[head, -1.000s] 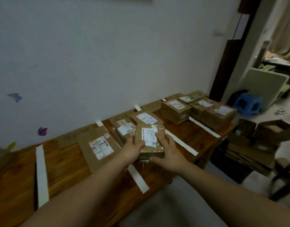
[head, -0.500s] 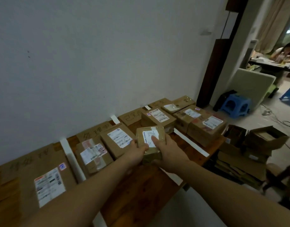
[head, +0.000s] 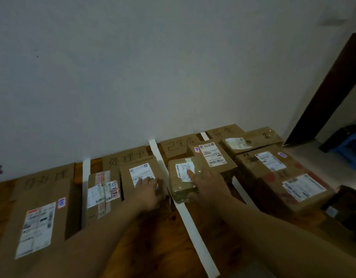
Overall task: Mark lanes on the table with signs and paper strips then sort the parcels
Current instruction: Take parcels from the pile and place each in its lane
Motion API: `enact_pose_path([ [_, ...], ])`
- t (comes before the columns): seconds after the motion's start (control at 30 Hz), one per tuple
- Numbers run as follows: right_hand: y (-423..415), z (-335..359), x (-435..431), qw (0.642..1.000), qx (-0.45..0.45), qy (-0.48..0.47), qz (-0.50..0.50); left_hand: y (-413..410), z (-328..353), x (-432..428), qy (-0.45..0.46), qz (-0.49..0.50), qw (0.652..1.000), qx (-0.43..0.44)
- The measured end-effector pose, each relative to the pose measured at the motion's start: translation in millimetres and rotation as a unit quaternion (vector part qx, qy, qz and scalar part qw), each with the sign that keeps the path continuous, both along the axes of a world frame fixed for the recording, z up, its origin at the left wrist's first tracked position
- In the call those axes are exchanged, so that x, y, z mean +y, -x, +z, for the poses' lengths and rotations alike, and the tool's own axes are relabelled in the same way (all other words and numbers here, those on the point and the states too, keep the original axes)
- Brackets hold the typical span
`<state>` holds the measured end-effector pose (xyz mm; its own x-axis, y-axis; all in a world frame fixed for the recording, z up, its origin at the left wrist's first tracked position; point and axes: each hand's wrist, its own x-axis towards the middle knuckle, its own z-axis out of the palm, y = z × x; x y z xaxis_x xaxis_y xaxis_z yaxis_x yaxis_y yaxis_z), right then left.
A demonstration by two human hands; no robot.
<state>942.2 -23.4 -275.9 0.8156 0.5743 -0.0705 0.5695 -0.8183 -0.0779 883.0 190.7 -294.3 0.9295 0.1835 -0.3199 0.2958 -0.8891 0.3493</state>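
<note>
A small taped brown parcel [head: 180, 186] with a white label sits on the wooden table [head: 153, 241], just right of a long white paper strip [head: 193, 227], in the lane under the third cardboard sign [head: 178, 145]. My right hand [head: 207, 185] grips this parcel, forefinger on its label and thumb at its near edge. My left hand [head: 150, 190] lies flat with fingers apart on the neighbouring box [head: 140, 171], holding nothing. Other signs [head: 129, 157] [head: 45, 178] [head: 225, 131] line the wall.
More parcels fill the lanes: a large flat one [head: 38, 223] at the left, a taped one [head: 103, 194], one [head: 212, 155] behind the small parcel, several [head: 297, 189] at the right end. Strips [head: 85, 177] [head: 243, 194] separate the lanes. A blue stool [head: 351, 146] stands on the floor.
The small parcel went from both hands down onto the table right of the strip. My left hand let go and moved onto the neighbouring box. My view moved closer.
</note>
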Motion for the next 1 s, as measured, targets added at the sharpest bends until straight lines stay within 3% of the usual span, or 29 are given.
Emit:
enact_pose_path([
  [0.2, -43, -21, 24, 0.998, -0.021, 0.055, 0.026, -23, -32, 18, -0.064, -0.048, 0.996, 0.049],
  [0.33, -73, -35, 33, 0.99, -0.061, 0.108, 0.068, -35, -40, 29, -0.098, -0.073, 0.992, 0.022],
  [0.5, -96, -59, 40, 0.976, -0.089, 0.166, 0.112, -41, -37, 34, -0.081, -0.071, 0.993, 0.046],
  [0.77, -109, -79, 46, 0.976, -0.065, 0.183, 0.1, -41, -31, 27, -0.073, -0.038, 0.994, 0.077],
  [0.9, -110, -70, 47, 0.961, -0.036, 0.253, 0.107, -35, -29, 22, -0.078, -0.039, 0.992, 0.091],
  [1.0, -110, -47, 56, 0.963, -0.01, 0.233, 0.135, -26, -21, 24, -0.05, -0.016, 0.993, 0.105],
])
